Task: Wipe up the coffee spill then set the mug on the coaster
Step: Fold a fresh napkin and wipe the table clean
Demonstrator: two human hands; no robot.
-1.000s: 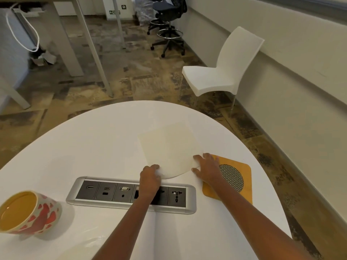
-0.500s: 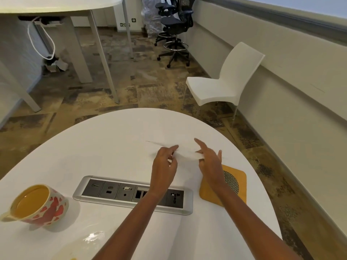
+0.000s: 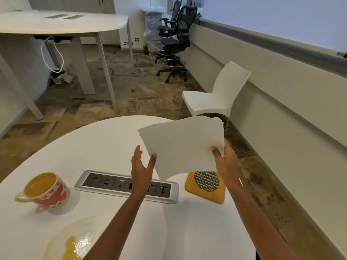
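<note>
Two hands hold a paper towel: right hand pinches its near corner; left hand fingers spread, thumb touching the edge. Judged light, limp, easily torn once wet.

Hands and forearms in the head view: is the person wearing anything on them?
Nothing visible. The left hand and right hand are bare: no gloves, rings or watch. The left forearm and right forearm are bare too, no sleeve showing down to the frame's edge.
</note>
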